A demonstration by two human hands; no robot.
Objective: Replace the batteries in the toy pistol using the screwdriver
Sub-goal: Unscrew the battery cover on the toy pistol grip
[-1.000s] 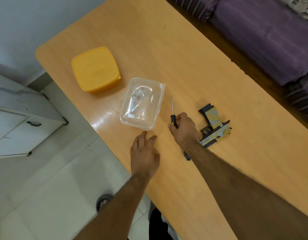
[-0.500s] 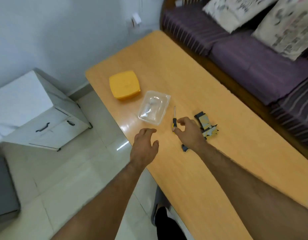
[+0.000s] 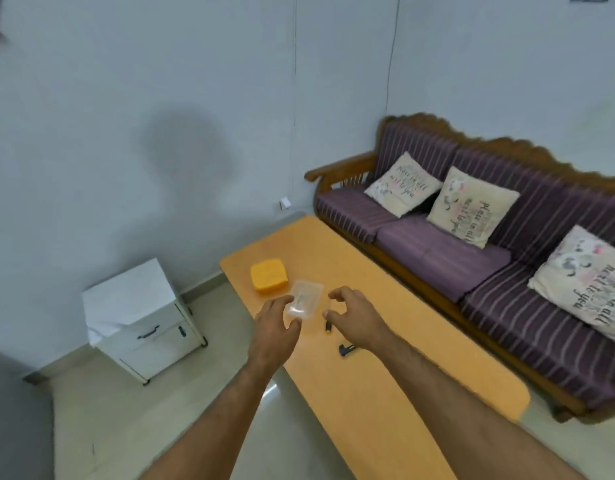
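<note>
Both my hands hover over the orange worktop [image 3: 385,386], two bare forearms reaching in from six o'clock. My left hand [image 3: 276,329] has a released grip, fingers loosely spread, its fingertips overlapping the near edge of the one clear plastic container [image 3: 304,299]; I cannot tell whether they touch it. My right hand [image 3: 356,317] is also released, fingers curled in a loose claw and grasping nothing. One screwdriver [image 3: 328,328] lies on the worktop just at seven o'clock of that hand, only its yellow-and-black handle showing. The one toy pistol [image 3: 346,349] is mostly hidden under my right wrist, a dark tip poking out. One yellow lidded box [image 3: 268,279] sits at ten o'clock of the container. The purple sofa [image 3: 472,258] carries three cushions, and one white cabinet [image 3: 140,317] stands on the floor.
</note>
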